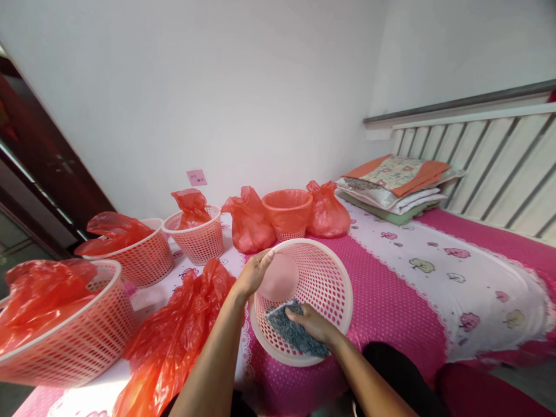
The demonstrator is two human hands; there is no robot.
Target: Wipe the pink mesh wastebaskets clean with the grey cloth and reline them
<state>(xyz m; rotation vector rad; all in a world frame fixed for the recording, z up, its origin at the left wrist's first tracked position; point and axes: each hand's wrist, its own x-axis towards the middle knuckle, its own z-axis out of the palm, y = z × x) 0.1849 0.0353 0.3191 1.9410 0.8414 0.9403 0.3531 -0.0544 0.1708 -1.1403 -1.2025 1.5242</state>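
A pink perforated plastic basket [324,278] lies tipped on the bed in front of me, its mouth facing me. My left hand [255,273] holds its left rim, thumb on top and the other fingers partly hidden. Inside the mouth, my right hand [311,322] is closed on a dark grey-green fuzzy cloth [293,330], which lies against the basket's lower inner wall. Left of my left forearm sits a crumpled heap of red plastic bags [182,324].
Three pink baskets with red plastic in them stand at left, the nearest [65,353] at the bed edge. Along the wall are two bulging red bags [252,223] [328,214] and a lined basket [287,207]. Folded bedding [395,182] lies by the white headboard [482,162].
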